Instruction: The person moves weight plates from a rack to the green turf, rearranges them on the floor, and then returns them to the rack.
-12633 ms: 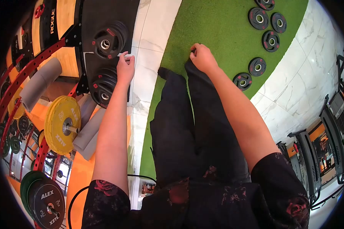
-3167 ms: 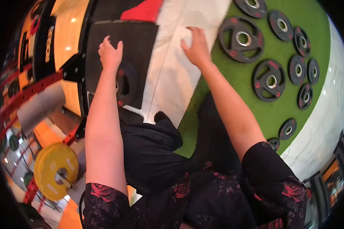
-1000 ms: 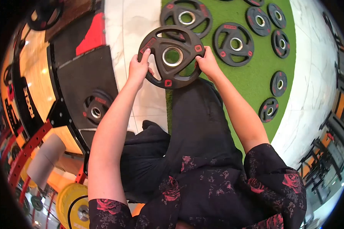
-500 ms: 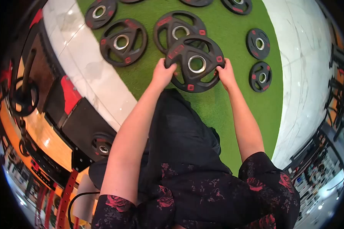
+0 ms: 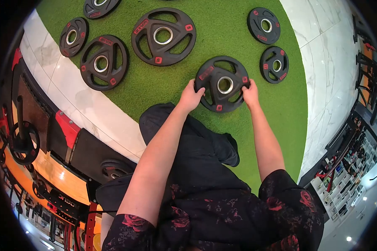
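A black weight plate (image 5: 213, 93) with red markings and a metal-ringed centre hole is held between my hands, over the green turf. My left hand (image 5: 191, 97) grips its left edge, the thumb on the upper face. On the opposite edge my right hand (image 5: 251, 93) is closed around the rim. Up and to the left of it lies a larger weight plate (image 5: 145, 46) of the same style, flat on the turf and apart from the held one. Another plate (image 5: 88, 69) rests further left, beside the turf's edge.
Two smaller plates (image 5: 259, 31) (image 5: 269, 75) lie on the right of the green turf (image 5: 276, 125). More plates (image 5: 80, 39) are at the upper left. White marble flooring (image 5: 318, 50) borders the turf. A black and red rack base (image 5: 88, 146) stands to my left.
The held plate has moved right, away from the larger plate it overlapped, which now shows whole. My view has shifted, and both hands keep their hold.
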Action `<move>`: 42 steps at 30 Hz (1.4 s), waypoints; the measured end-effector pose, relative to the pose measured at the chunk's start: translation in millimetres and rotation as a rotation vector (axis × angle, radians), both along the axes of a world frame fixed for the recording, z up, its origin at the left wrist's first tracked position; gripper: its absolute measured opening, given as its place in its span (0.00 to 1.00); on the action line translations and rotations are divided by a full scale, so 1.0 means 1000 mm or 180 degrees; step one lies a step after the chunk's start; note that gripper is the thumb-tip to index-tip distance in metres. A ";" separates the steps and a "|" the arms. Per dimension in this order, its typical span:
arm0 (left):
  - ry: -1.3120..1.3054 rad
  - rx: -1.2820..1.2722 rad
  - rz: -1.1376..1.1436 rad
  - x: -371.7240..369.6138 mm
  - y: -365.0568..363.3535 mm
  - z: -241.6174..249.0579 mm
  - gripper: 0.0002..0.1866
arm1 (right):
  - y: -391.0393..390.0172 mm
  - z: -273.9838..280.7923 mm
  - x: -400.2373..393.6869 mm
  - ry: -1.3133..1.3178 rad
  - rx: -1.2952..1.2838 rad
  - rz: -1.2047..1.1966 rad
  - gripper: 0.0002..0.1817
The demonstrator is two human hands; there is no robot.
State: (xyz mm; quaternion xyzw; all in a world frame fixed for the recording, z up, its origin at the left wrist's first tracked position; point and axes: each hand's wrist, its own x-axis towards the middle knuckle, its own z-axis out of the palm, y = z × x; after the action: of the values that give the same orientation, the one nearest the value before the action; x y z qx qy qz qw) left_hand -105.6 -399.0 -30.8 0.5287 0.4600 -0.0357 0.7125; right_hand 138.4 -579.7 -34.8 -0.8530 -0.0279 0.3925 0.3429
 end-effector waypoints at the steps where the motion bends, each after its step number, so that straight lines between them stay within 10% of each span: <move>1: -0.0137 0.0185 0.0100 -0.001 0.001 -0.002 0.23 | 0.009 -0.005 0.004 -0.0514 -0.0008 0.0193 0.23; 6: -0.0045 0.0002 0.0212 0.038 0.036 0.016 0.39 | 0.059 0.008 0.033 -0.1693 -0.0224 0.0700 0.16; 11: 0.0679 0.0665 -0.0532 0.069 0.041 0.033 0.57 | 0.077 0.000 0.005 -0.1548 -0.0005 0.0757 0.55; 24: 0.0056 0.0007 -0.0034 0.028 0.059 0.026 0.44 | 0.083 -0.014 0.004 -0.1489 -0.0679 0.0966 0.64; 36: 0.0468 0.0823 0.1218 -0.248 0.151 0.055 0.24 | 0.109 -0.007 0.008 -0.2475 -0.1451 0.1658 0.55; 42: 0.1434 0.1488 0.1816 -0.462 0.130 0.101 0.24 | 0.255 0.036 -0.161 -0.2463 0.0781 0.3322 0.31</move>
State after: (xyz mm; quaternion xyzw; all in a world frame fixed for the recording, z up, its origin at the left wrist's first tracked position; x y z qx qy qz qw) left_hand -567.4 -269.3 69.8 0.5065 0.7275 0.1534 0.4367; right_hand -22.5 -325.1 1.2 -0.7618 -0.6032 0.1663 0.1676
